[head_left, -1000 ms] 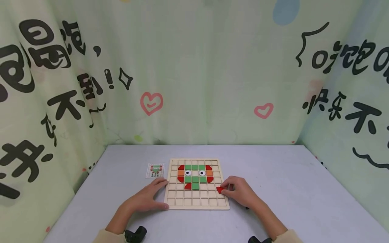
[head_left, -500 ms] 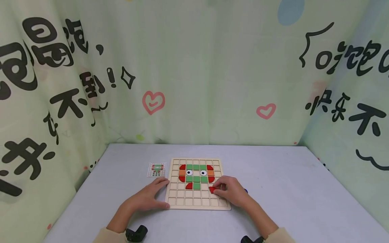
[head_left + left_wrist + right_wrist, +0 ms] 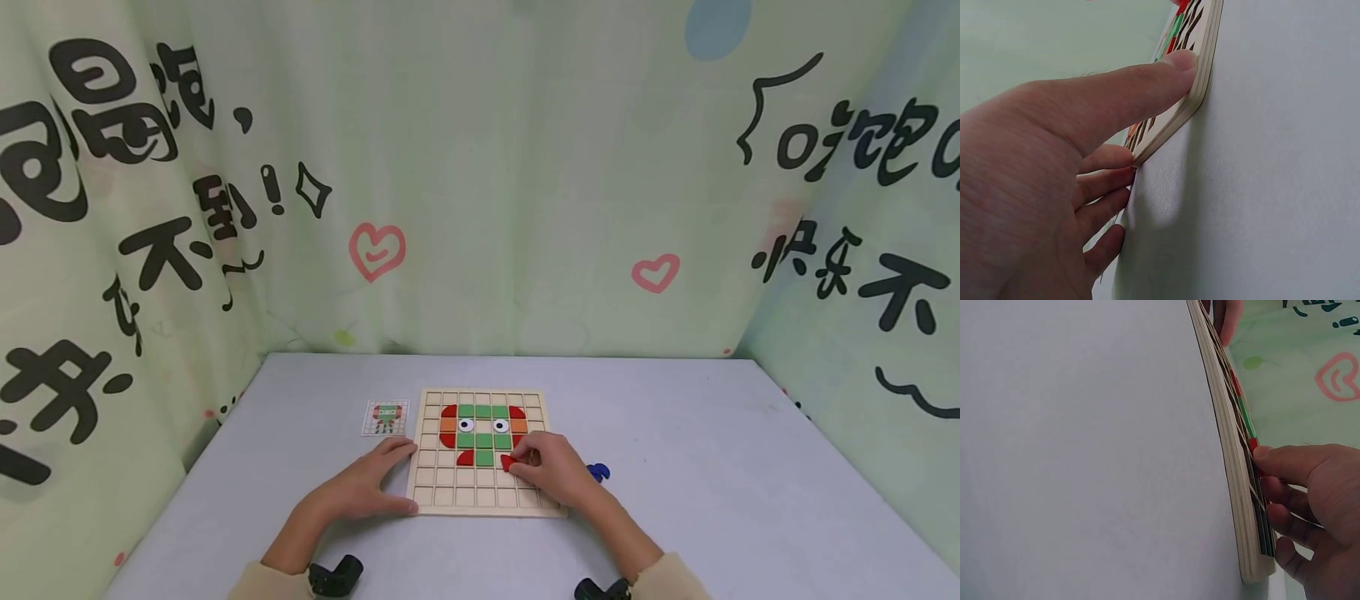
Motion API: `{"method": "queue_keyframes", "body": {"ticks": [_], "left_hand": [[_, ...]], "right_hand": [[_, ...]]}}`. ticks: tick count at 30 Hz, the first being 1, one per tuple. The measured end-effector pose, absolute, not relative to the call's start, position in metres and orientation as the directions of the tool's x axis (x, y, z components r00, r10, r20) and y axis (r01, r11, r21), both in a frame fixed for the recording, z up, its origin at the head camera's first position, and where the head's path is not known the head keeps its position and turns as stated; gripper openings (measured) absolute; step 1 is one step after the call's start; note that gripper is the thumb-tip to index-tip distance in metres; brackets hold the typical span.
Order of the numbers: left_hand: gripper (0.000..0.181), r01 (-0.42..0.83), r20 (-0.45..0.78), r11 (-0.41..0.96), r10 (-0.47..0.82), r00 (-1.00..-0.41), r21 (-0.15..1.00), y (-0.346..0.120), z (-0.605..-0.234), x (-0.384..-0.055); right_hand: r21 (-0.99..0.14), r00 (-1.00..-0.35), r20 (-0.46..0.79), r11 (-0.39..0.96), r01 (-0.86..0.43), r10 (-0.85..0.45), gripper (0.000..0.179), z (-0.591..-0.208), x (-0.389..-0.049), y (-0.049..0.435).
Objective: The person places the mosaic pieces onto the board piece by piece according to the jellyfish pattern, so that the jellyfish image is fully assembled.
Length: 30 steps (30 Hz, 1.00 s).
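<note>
A wooden grid board (image 3: 450, 498) lies on the table, holding green, orange and red tiles and two eye tiles (image 3: 466, 425) that make up a face. Below the face, a rounded red tile (image 3: 466, 457) sits beside a green tile (image 3: 483, 458). My right hand (image 3: 551, 468) pinches a red tile (image 3: 507, 462) between thumb and fingertips, low over the cell right of that green one. In the right wrist view the pinched tile (image 3: 1254, 445) shows at the thumb tip. My left hand (image 3: 371, 485) rests its outstretched thumb (image 3: 1179, 65) and fingers against the board's left edge and near corner.
Left of the board lies a small printed card (image 3: 386, 418) with a similar figure on a grid. Blue pieces (image 3: 598, 472) lie on the table right of the board, partly behind the right hand. A printed curtain (image 3: 517, 208) stands around the table's far side and both sides.
My right hand has moved left across the board with the red tile, from near the right edge to beside the green tile. More of the blue pieces shows. The left hand stays put.
</note>
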State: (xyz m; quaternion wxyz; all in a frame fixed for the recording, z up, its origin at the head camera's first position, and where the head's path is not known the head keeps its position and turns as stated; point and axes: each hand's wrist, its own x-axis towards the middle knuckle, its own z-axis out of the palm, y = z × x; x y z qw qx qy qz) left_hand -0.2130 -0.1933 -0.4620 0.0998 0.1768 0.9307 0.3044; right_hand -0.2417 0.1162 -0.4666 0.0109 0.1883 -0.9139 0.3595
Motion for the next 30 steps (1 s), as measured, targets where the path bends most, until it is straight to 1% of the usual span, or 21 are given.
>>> {"method": "queue_keyframes", "body": {"ticks": [9, 16, 26, 30], "left_hand": [[0.087, 0.269, -0.079, 0.743, 0.395, -0.915, 0.613, -0.194, -0.462, -0.212], [0.087, 0.258, -0.083, 0.754, 0.382, -0.92, 0.605, -0.193, -0.461, -0.213], [0.086, 0.253, -0.093, 0.752, 0.384, -0.919, 0.609, -0.192, -0.459, -0.213], [0.086, 0.251, -0.093, 0.755, 0.38, -0.92, 0.606, -0.192, -0.459, -0.212]], "right_hand": [[-0.64, -0.939, 0.146, 0.694, -0.329, -0.31, 0.006, -0.469, -0.246, 0.103], [-0.654, -0.951, 0.104, 0.7, -0.287, -0.292, 0.007, -0.467, -0.248, 0.101], [-0.655, -0.936, 0.119, 0.682, -0.324, -0.33, 0.007, -0.464, -0.245, 0.112], [-0.661, -0.939, 0.138, 0.676, -0.324, -0.315, 0.007, -0.464, -0.244, 0.119]]}}
